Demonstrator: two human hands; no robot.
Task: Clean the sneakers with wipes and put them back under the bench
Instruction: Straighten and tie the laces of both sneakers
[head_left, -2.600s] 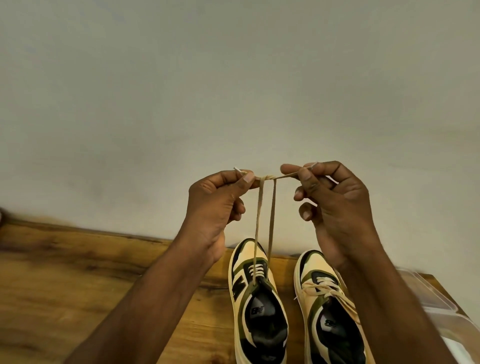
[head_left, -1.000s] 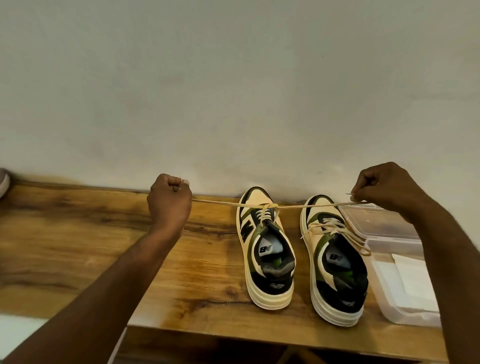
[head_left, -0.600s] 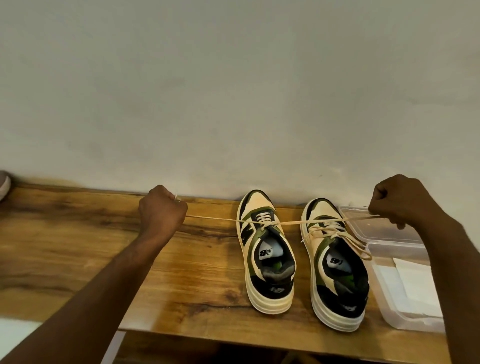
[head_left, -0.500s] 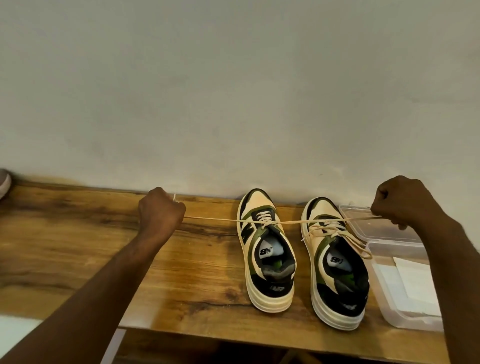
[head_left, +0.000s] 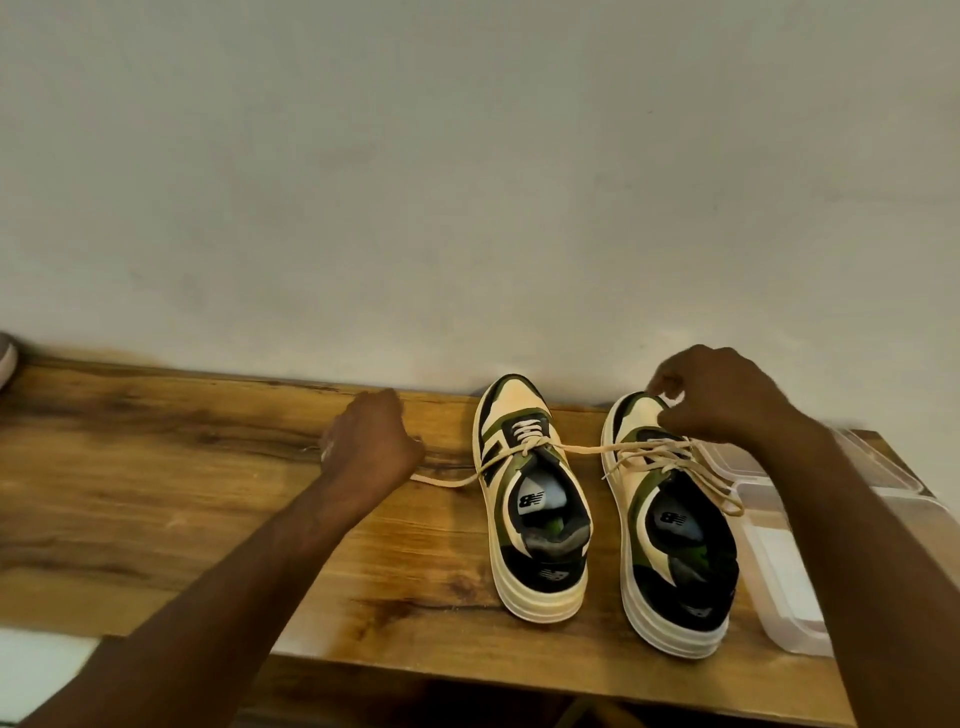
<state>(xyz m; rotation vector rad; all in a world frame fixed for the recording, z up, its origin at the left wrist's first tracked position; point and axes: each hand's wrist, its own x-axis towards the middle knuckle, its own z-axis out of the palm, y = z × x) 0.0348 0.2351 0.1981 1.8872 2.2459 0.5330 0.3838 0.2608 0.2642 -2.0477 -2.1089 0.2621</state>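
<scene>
Two cream, green and black sneakers stand side by side on the wooden bench top, toes to the wall. The left sneaker has its beige lace pulled out sideways, now slack. My left hand is a fist beside that sneaker, and one lace end runs along the wood under it. My right hand hovers over the toe of the right sneaker, fingers curled and pinching the other lace end. The right sneaker's own laces lie in a loose bow.
A clear plastic container with white wipes sits at the bench's right end, against the right sneaker, its lid behind it. The wall rises right behind the toes. A grey object pokes in at the far left.
After pulling the lace taut sideways, both hands have moved inward toward the sneakers. The lace has gone slack and its left part now lies on the wood.
</scene>
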